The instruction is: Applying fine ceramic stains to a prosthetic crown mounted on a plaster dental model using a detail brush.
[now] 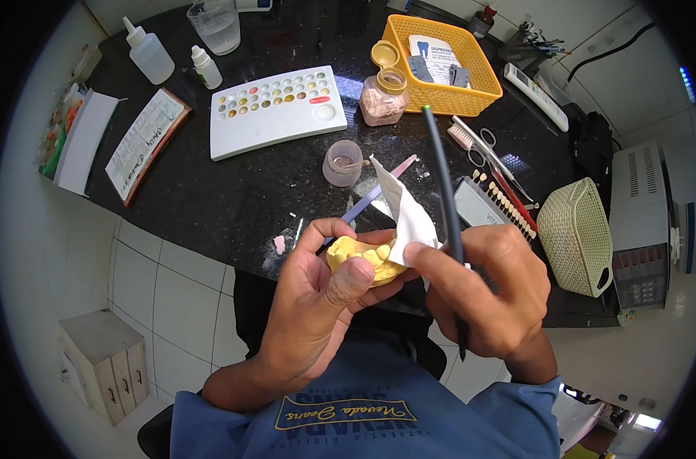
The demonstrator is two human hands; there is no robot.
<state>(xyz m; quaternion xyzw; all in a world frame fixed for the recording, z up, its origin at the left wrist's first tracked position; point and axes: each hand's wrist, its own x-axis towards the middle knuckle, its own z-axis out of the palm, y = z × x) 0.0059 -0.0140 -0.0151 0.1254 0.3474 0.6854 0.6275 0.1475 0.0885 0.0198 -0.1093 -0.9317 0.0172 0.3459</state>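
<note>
A yellow plaster dental cast with a row of teeth rests in my left hand, the thumb pressing on its front side and the fingers curled behind. My right hand pinches a folded white tissue, whose lower part touches the right side of the cast. Between the fingers of that same hand a slim black pen-like tool stands steeply, its green-marked end pointing away from me. Just beyond the cast lie a purple-handled spatula and a small translucent cup with a stick in it.
On the dark counter stand a white mixing palette, a jar of pink powder, a yellow basket, and dropper bottles at far left. To the right are a tooth shade guide, scissors and a cream basket.
</note>
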